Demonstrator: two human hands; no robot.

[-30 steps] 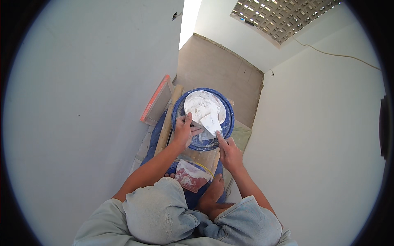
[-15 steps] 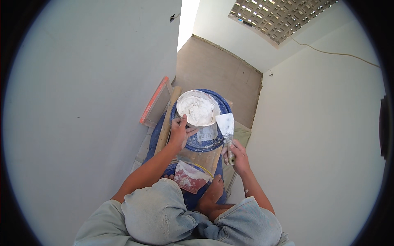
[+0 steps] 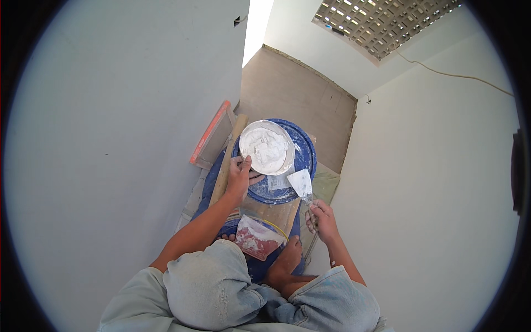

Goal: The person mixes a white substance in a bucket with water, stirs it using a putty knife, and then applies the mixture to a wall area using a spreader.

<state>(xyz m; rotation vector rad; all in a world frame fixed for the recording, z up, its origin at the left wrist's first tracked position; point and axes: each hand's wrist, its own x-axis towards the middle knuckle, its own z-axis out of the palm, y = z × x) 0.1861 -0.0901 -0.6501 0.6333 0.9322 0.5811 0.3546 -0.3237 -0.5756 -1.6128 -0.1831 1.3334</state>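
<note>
My left hand [image 3: 239, 178] grips the near left side of a round white tub [image 3: 291, 159], its thumb up over the rim. Thick white paste [image 3: 266, 148] with a rough, heaped surface fills much of the tub. Beneath it lies a round blue lid [image 3: 308, 157], smeared with white and bearing a pale label [image 3: 279, 181]. In my right hand [image 3: 324, 219] is a putty knife [image 3: 300, 183], its blade coated white. The blade is tilted up to the left, just below the tub's right side and apart from the rim.
Near my bare feet [image 3: 287, 257] rests a red, white-smeared piece [image 3: 258, 239] with a yellow band beside it. Along the left run a wooden plank [image 3: 225, 169] and an orange-edged panel [image 3: 213, 133] against the wall [image 3: 121, 166]. Greenish sheeting [image 3: 327, 191] lies to the right.
My right hand has turned the putty knife, and its blade has dropped toward me and leftward. My left hand stays on the tub. The whole view has shifted slightly.
</note>
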